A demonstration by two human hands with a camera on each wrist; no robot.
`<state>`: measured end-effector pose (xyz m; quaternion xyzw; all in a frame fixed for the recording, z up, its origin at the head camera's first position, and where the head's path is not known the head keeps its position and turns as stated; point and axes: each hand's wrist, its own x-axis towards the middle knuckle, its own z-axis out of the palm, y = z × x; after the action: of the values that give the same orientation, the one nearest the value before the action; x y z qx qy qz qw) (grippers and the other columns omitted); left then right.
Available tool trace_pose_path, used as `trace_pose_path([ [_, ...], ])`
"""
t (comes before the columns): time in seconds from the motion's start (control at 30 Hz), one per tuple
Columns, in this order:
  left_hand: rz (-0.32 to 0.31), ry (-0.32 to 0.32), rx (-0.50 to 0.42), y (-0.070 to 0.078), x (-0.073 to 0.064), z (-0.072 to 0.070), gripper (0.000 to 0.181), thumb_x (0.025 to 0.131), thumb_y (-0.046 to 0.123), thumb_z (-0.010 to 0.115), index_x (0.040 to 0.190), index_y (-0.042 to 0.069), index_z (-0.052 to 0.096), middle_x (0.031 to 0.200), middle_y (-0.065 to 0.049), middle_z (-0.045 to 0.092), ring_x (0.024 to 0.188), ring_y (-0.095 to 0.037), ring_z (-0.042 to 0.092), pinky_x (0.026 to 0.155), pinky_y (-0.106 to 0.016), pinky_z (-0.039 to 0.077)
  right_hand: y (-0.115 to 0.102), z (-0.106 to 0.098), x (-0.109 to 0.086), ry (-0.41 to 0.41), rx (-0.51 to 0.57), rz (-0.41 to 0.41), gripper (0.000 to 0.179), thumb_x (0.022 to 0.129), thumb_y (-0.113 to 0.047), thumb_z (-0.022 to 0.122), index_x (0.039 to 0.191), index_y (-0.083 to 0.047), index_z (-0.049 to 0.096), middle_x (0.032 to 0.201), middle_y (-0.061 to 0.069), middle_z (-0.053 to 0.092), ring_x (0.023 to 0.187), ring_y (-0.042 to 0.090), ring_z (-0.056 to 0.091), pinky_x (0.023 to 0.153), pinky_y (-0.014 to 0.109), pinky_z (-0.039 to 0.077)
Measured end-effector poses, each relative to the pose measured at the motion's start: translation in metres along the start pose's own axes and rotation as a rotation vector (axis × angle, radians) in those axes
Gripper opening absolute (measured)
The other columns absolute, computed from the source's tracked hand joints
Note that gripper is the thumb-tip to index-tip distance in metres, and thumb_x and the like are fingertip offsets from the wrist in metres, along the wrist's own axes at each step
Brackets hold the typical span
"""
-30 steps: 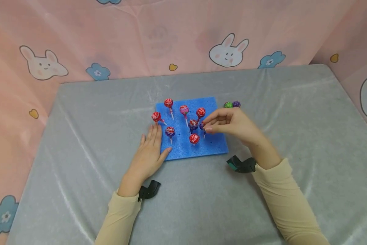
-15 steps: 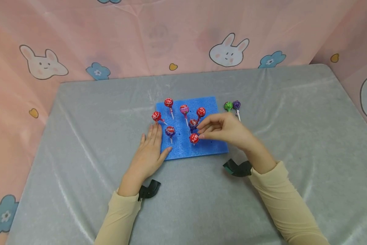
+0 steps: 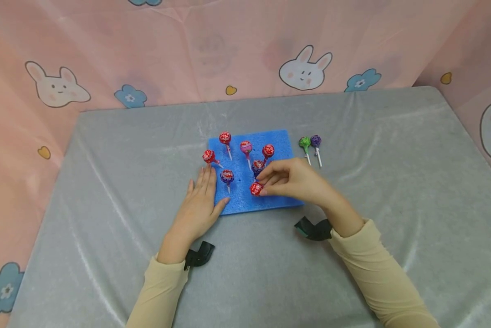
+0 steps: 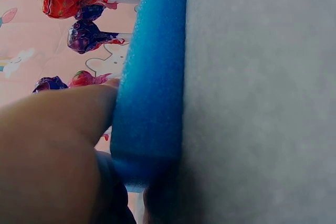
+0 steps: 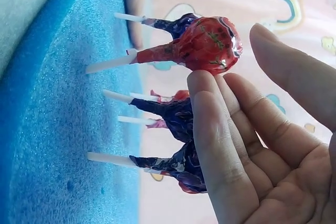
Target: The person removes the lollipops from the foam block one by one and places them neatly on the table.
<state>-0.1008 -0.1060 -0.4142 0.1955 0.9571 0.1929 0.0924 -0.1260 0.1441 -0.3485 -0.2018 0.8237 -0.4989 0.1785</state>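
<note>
A blue foam board (image 3: 282, 200) lies on the table with several wrapped lollipops standing in it by their white sticks. My left hand (image 3: 194, 209) lies along the board's left side, fingers extended, thumb over the front left corner. My right hand (image 3: 290, 182) is over the board's right half. Its fingertips touch a red lollipop (image 5: 212, 45) near the front, while the thumb stands apart from the wrapper in the right wrist view. Just behind is a purple-and-red lollipop (image 3: 258, 167). Another purple lollipop (image 5: 168, 163) is hidden under my right hand in the head view.
A green lollipop (image 3: 304, 142) and a purple lollipop (image 3: 316, 140) lie on the grey cloth (image 3: 245, 273) beyond the board's right side. Toward the board's left edge, a red lollipop (image 3: 209, 156) leans outward. A pink curtain (image 3: 167, 45) hangs behind the table.
My right hand has moved from the purple lollipop at the right to the front red one, which has shifted slightly left and forward. The green and purple lollipops came into full view. My left hand stays put.
</note>
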Motion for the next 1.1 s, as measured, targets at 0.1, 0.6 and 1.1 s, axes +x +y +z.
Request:
trace_pose_path([
  [0.1,0.0,0.004,-0.003,0.0003,-0.0002,-0.0003,0.075,0.1,0.039,0.041,0.149,-0.004,0.004,0.156,-0.017,0.0,0.143,-0.028,-0.001,0.112,-0.051,0.004,0.0002,0.001,0.0001,-0.003,-0.013,-0.008,0.022,0.077,-0.003,0.076,0.098,0.002,0.07,0.091,0.009,0.07,0.08,0.017,0.068,0.072,0.027,0.054],
  [0.6,-0.001,0.004,0.0,0.0007,-0.0003,-0.0001,0.075,0.1,0.04,0.042,0.149,-0.004,0.005,0.156,-0.017,0.0,0.143,-0.029,-0.001,0.112,-0.051,0.004,-0.0001,0.0075,0.0015,0.043,-0.155,-0.075,0.025,0.073,-0.007,0.081,0.095,-0.001,0.071,0.088,0.004,0.07,0.078,0.014,0.067,0.07,0.028,0.055],
  [1.1,0.001,0.005,-0.001,0.0003,-0.0003,0.0002,0.075,0.1,0.039,0.042,0.149,-0.004,0.005,0.156,-0.017,0.0,0.143,-0.03,-0.001,0.112,-0.051,0.004,-0.0009,0.0033,-0.0007,0.072,-0.088,-0.101,0.023,0.073,-0.002,0.08,0.094,0.0,0.071,0.084,0.005,0.07,0.075,0.014,0.067,0.069,0.028,0.055],
])
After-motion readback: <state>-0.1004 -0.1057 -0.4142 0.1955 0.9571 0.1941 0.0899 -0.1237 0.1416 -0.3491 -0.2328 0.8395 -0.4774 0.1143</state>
